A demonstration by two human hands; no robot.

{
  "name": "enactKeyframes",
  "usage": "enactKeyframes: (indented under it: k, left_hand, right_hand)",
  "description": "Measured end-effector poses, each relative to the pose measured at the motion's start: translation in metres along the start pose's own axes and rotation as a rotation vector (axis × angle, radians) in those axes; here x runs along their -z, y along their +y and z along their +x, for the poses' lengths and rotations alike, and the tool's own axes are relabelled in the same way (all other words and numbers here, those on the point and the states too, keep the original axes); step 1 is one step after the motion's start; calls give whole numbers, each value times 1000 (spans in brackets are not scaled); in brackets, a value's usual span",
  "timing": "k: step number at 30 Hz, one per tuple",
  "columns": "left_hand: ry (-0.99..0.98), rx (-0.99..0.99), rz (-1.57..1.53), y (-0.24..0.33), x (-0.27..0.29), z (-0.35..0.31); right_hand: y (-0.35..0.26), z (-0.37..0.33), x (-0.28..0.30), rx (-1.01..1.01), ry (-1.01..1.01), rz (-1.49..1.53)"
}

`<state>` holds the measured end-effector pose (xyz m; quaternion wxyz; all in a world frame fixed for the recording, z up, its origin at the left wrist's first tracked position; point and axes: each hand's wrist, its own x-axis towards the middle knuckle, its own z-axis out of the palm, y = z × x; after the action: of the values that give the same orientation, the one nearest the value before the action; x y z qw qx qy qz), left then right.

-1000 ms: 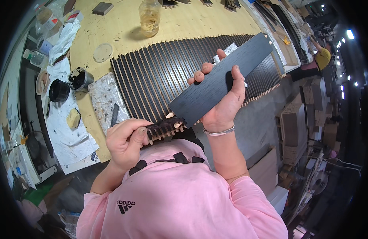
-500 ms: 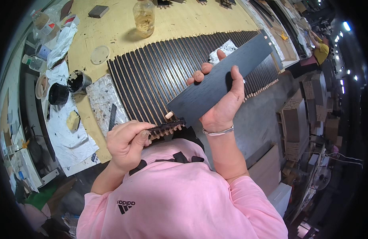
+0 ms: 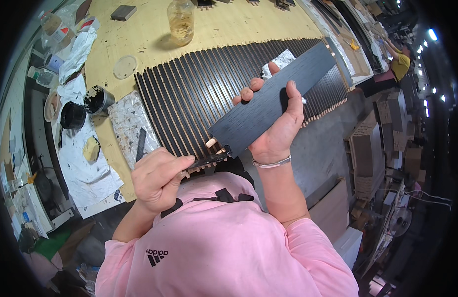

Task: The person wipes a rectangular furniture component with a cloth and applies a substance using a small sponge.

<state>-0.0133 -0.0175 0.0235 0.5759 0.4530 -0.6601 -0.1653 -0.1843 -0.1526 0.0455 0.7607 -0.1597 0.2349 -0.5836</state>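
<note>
Wooden slats [image 3: 184, 89] lie side by side on the workbench [image 3: 144, 29] — a bottle [image 3: 182, 22] behind them, two tubs [image 3: 109, 100] to their left. Rightward of the left hand [image 3: 157, 180], a plank [image 3: 273, 94] lies in the right hand [image 3: 280, 129].

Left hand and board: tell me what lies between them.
In the head view, a black tool, gripped by the left hand, spans the gap toward the lower end of the board.

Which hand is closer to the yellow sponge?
Left. The left hand is right of the yellow sponge and nearer the person's body; the right hand is much farther right, holding the dark board.
</note>
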Motion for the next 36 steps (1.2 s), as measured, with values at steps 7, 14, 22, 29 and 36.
enactKeyframes:
  k: [7,14,22,29,36]
  left_hand:
    - [-10,-65,36,-5,2,1]
    - [-16,-58,24,-6,3,1]
    - [-3,-58,45,-4,1,0]
    - [-37,-58,-9,-5,0,-3]
    - [-46,-59,-39,-4,0,-4]
  right_hand:
    - [2,0,-1,-31,12,-8]
    - [0,-1,-2,-81,33,-15]
    - [0,-3,-1,-106,6,-50]
    - [-2,-3,-2,-125,15,-47]
    - [-2,-3,-2,-113,11,-60]
